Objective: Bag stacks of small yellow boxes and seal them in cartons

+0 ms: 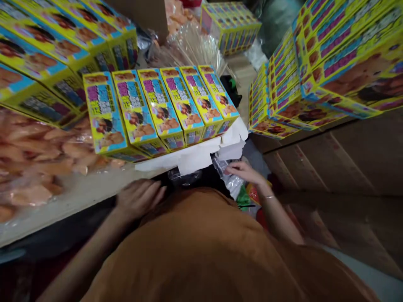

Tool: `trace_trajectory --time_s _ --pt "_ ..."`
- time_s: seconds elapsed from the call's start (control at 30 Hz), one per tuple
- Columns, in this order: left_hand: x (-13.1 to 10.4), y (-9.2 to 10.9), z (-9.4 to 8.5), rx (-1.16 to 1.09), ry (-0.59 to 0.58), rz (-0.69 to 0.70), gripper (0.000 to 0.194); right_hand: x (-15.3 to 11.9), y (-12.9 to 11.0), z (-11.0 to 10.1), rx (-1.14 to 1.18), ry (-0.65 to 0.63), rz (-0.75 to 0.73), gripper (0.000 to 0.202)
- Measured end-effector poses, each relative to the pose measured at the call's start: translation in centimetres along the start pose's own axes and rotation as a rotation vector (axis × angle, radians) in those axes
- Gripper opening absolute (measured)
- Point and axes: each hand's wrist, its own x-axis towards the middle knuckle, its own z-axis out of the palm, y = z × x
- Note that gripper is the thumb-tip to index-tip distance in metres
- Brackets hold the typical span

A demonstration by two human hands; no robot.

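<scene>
My left hand rests at the table's front edge, its fingers lying loosely side by side, with nothing seen in them. On the right, my right hand reaches down beside crumpled clear plastic, fingers stretched out and touching or just above it. Between and beyond the hands, a row of several yellow and blue printed boxes lies on the table. White card flaps stick out under the row's front edge, close to my right hand. A thin bracelet circles my right wrist.
Bagged orange-pink pieces cover the left of the table. More printed boxes stand at the back left, others at the back. Tall box stacks rise on the right above brown cartons. Clear plastic bags lie behind the row.
</scene>
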Motion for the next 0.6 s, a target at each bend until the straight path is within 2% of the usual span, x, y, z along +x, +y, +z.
trace_trajectory --time_s 0.07,0.13,0.2,0.23,0.3,0.33,0.4,0.47,0.53,0.57,0.6 --pt "-0.4 1.9 4.0 0.014 -0.043 -0.107 0.052 2.2 3.3 5.1 0.019 0.149 0.080 0.045" --pt "0.1 2.9 7.1 -0.095 -0.084 -0.224 0.053 4.6 4.3 9.0 -0.098 0.267 0.068 0.035" --pt "0.5 3.4 8.9 -0.269 -0.107 -0.272 0.036 5.8 4.2 10.7 -0.257 0.269 -0.043 0.019" --pt "0.5 3.6 9.1 -0.330 -0.107 -0.276 0.027 5.9 4.0 10.9 -0.307 0.223 -0.114 0.016" --pt "-0.1 4.5 8.6 -0.422 -0.096 -0.249 0.020 5.1 3.4 10.7 -0.303 0.064 -0.252 0.016" --pt "-0.6 5.2 7.8 -0.473 -0.085 -0.222 0.021 4.5 3.1 10.5 -0.255 -0.037 -0.312 0.023" --pt "-1.7 7.2 5.8 -0.597 -0.054 -0.171 0.025 3.0 2.2 10.5 -0.140 -0.258 -0.415 0.038" --pt "-2.3 9.3 3.5 -0.666 -0.039 -0.130 0.031 1.7 0.9 10.7 -0.088 -0.394 -0.479 0.036" --pt "-2.4 10.6 1.0 -0.639 -0.034 -0.137 0.032 1.2 -0.4 10.2 -0.059 -0.366 -0.511 0.032" --pt "-2.4 10.7 -0.3 -0.605 -0.024 -0.162 0.033 1.3 -1.0 9.4 -0.024 -0.275 -0.528 0.033" --pt "-2.3 10.4 -1.7 -0.553 0.006 -0.208 0.035 1.8 -1.5 8.2 0.029 -0.132 -0.547 0.034"
